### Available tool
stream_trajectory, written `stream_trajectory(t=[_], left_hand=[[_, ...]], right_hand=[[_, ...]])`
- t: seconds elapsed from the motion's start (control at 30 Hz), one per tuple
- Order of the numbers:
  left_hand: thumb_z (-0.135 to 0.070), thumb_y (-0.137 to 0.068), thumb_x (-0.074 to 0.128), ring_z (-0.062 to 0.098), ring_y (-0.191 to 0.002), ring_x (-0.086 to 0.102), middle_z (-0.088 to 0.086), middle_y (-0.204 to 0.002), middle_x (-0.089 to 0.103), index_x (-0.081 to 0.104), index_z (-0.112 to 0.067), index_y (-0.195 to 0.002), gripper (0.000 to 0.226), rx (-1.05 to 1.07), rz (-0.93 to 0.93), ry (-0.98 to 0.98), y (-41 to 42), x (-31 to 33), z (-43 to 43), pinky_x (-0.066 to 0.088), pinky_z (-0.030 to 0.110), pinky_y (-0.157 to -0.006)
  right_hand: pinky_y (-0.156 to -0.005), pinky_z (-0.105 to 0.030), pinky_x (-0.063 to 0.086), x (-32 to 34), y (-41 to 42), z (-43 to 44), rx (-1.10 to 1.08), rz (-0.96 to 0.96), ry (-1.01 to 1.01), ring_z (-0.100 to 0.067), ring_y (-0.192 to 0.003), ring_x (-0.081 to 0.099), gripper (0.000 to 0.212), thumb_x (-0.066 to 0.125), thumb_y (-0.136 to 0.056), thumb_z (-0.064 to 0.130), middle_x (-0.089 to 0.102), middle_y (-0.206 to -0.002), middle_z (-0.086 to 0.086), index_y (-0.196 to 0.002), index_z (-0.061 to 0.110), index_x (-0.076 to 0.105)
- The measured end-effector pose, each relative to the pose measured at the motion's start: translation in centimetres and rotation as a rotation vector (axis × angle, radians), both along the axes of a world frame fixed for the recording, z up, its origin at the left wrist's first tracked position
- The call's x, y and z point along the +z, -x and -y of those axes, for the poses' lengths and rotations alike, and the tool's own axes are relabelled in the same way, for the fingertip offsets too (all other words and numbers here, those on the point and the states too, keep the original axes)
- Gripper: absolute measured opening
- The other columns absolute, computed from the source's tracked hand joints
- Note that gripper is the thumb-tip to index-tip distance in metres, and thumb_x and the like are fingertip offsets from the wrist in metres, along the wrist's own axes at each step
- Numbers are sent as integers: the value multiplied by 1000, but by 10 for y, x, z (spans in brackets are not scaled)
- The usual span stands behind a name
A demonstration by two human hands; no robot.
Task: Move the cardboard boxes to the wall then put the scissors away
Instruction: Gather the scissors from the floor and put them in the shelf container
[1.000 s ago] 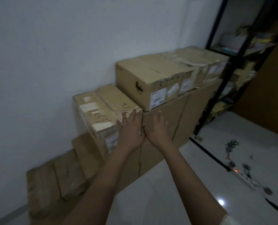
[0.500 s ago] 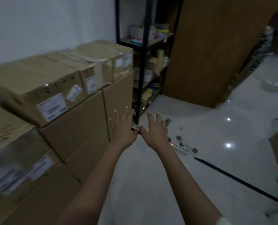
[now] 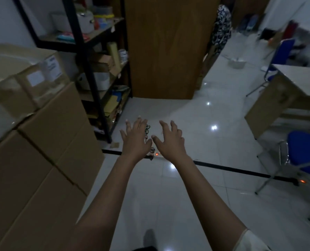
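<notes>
Left hand (image 3: 136, 137) and right hand (image 3: 169, 140) spread empty beside stacked cardboard boxes (image 3: 42, 142)

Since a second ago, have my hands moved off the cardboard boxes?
Yes. The left hand and right hand have left the cardboard boxes and now hover open to their right, over the floor.

Dim room: glossy white floor (image 3: 159, 205) reflecting lights. Black shelf rack (image 3: 89, 69) far left by a white wall (image 3: 4, 19), wooden cabinet (image 3: 165, 48) far centre, desk (image 3: 295, 75) and blue chair (image 3: 306, 147) right.
</notes>
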State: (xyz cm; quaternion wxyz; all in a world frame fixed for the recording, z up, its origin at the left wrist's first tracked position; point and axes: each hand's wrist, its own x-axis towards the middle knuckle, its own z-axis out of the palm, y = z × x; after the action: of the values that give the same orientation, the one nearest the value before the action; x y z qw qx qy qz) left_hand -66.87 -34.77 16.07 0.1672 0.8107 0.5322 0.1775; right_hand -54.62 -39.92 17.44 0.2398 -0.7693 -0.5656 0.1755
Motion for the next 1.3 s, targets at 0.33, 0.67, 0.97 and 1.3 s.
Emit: stream_trajectory(t=[0.33, 0.67, 0.97, 1.3], left_hand=[[-33, -96, 53, 36, -148, -8, 2, -162, 9, 19, -22, -153, 67, -168, -39, 72, -142, -12, -115, -2, 58, -116], [-24, -95, 53, 35, -148, -9, 2, -162, 10, 20, -22, -152, 66, -242, -81, 114, -293, -32, -209, -2, 60, -117], [-25, -95, 53, 36, -148, -8, 3, -162, 10, 20, -22, -153, 66, -185, -52, 138, -416, -32, -296, -2, 59, -116], [-24, -95, 54, 35, -148, -8, 2, -162, 11, 22, -21, -152, 65, -168, -69, 156, -513, -45, -415, -2, 59, -115]], right_hand=[[-111, -52, 24, -19, -137, -96, -150, 25, 96, -37, -143, 16, 65, 47, -98, 47, 4, -161, -15, -153, 26, 20], [-111, -53, 24, -48, -278, -191, -192, -3, 151, -38, -143, 16, 64, 46, -99, 46, 3, -161, -16, -153, 26, 21], [-112, -53, 24, -43, -411, -292, -119, 38, 174, -39, -144, 15, 66, 48, -98, 47, 3, -162, -16, -154, 26, 20], [-111, -53, 25, -54, -503, -413, -78, 35, 199, -39, -143, 18, 64, 47, -98, 46, 4, -161, -16, -153, 25, 21]])
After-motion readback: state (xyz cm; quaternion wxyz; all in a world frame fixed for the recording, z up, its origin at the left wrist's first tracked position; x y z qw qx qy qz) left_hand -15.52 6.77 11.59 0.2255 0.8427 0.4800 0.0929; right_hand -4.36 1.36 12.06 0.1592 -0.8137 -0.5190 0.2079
